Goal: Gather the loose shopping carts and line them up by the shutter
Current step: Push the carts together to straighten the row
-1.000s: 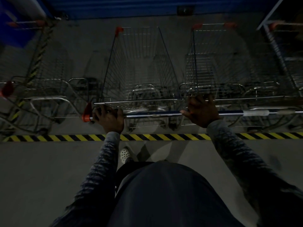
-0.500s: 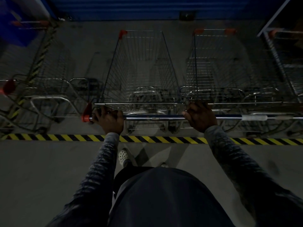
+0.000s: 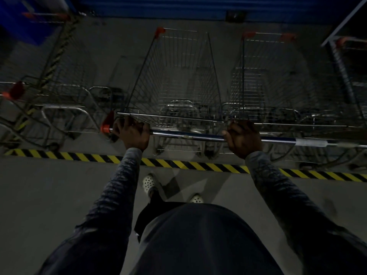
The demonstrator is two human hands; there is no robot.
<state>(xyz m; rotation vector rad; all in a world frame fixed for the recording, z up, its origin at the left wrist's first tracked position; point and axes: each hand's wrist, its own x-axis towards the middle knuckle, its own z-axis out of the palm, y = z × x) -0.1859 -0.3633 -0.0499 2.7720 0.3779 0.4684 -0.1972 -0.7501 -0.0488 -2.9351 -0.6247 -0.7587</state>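
Stepping closer, the person now shows both shoes [image 3: 149,183] behind the striped floor line [image 3: 178,164]. The left hand [image 3: 132,134] and right hand [image 3: 243,138], each wrapped knuckles-up around the handle [image 3: 188,134], hold the shopping cart [image 3: 178,76] straight ahead of them, its nose toward the blue shutter [image 3: 178,6]. Both arms reach out nearly straight. An even push from both hands should keep it square with the neighbouring cart [image 3: 264,76] beyond the right hand.
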